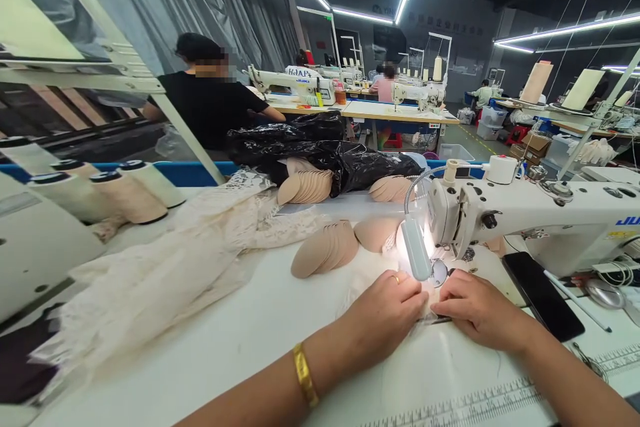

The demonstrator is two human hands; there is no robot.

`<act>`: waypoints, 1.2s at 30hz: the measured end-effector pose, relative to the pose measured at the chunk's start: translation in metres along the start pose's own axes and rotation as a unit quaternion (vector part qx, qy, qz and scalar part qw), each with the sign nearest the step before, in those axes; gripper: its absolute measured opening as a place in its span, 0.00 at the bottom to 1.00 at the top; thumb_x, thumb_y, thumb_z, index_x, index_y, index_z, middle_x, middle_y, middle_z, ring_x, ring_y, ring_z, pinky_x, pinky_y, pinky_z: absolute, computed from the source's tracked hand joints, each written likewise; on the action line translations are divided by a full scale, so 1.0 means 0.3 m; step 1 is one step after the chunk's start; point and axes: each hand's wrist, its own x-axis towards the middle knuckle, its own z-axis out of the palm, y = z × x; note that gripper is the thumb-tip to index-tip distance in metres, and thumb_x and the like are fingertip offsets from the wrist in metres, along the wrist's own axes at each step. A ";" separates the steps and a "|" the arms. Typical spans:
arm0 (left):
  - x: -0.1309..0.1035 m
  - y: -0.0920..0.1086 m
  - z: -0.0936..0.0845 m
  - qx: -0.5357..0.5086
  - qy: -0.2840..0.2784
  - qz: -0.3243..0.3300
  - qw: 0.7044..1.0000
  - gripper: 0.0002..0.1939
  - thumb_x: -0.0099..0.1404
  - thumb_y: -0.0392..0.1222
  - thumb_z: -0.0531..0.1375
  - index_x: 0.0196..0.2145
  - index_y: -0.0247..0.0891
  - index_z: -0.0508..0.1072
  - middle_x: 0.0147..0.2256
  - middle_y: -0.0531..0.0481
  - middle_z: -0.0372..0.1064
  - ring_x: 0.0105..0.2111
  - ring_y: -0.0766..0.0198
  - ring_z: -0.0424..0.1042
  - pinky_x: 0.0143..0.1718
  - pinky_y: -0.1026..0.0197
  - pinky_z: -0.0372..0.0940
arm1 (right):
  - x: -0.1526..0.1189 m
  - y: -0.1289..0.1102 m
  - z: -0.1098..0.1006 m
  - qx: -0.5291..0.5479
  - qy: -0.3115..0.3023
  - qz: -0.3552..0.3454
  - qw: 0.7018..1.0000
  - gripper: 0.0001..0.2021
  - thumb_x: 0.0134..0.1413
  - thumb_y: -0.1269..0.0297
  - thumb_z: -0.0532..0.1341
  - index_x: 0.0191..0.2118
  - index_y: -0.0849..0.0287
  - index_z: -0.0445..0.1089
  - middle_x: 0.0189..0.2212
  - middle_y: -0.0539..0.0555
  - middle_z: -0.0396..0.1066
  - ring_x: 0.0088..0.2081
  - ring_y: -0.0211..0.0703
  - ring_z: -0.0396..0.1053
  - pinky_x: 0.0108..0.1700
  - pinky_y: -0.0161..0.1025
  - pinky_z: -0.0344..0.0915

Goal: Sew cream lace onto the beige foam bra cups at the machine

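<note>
Both my hands are at the needle area of a white sewing machine (555, 213), under a small lit lamp (416, 248). My left hand (387, 313), with a ring and a gold bracelet at the wrist, is closed on thin pale fabric (357, 287). Just to its right, my right hand (480, 307) has its fingers pinched together at the same fabric's edge. The fingertips are close but apart. Beige oval pads (325, 250) lie fanned out left of the machine, with another group (375, 233) beside them.
White lace fabric (165, 280) spreads over the table's left side. A black plastic bag (350, 157) and more pads lie behind. Thread cones (130, 193) stand at the left. A phone (543, 293) and ruler markings (475, 407) are at the right. A person in black (210, 103) sits ahead.
</note>
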 end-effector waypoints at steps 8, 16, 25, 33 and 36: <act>0.006 0.006 -0.005 -0.006 -0.007 -0.003 1.000 0.09 0.70 0.27 0.54 0.33 0.38 0.67 0.32 0.50 0.68 0.28 0.61 0.62 0.33 0.55 0.53 | -0.008 0.007 -0.003 0.016 -0.014 0.020 1.000 0.19 0.65 0.79 0.54 0.48 0.51 0.77 0.39 0.54 0.76 0.39 0.46 0.68 0.41 0.43 0.67; 0.019 0.000 -0.003 -0.045 0.023 -0.006 0.999 0.09 0.71 0.29 0.53 0.38 0.38 0.71 0.39 0.46 0.74 0.35 0.57 0.70 0.38 0.54 0.61 | -0.007 0.008 0.018 -0.006 0.003 0.071 0.997 0.16 0.66 0.77 0.56 0.51 0.50 0.74 0.37 0.53 0.73 0.38 0.47 0.69 0.43 0.44 0.67; 0.055 -0.027 -0.008 -0.043 0.008 -0.016 0.999 0.11 0.70 0.29 0.55 0.30 0.40 0.66 0.33 0.49 0.70 0.32 0.59 0.65 0.36 0.55 0.59 | 0.001 0.023 0.049 -0.051 0.013 0.091 0.994 0.15 0.66 0.76 0.53 0.48 0.53 0.73 0.34 0.54 0.69 0.34 0.48 0.66 0.33 0.42 0.62; 0.079 -0.044 -0.026 -0.031 0.022 -0.006 0.999 0.09 0.67 0.29 0.59 0.31 0.39 0.69 0.36 0.49 0.72 0.37 0.57 0.68 0.40 0.53 0.60 | 0.007 0.038 0.063 -0.048 0.034 0.090 0.994 0.17 0.65 0.77 0.55 0.52 0.51 0.73 0.36 0.55 0.71 0.37 0.50 0.69 0.32 0.41 0.62; 0.087 -0.049 -0.029 -0.020 0.034 0.000 0.999 0.09 0.67 0.28 0.58 0.31 0.39 0.69 0.36 0.49 0.72 0.37 0.56 0.68 0.40 0.53 0.59 | 0.010 0.039 0.066 -0.063 0.038 0.090 0.993 0.17 0.65 0.76 0.54 0.51 0.52 0.73 0.35 0.55 0.71 0.36 0.50 0.68 0.32 0.42 0.62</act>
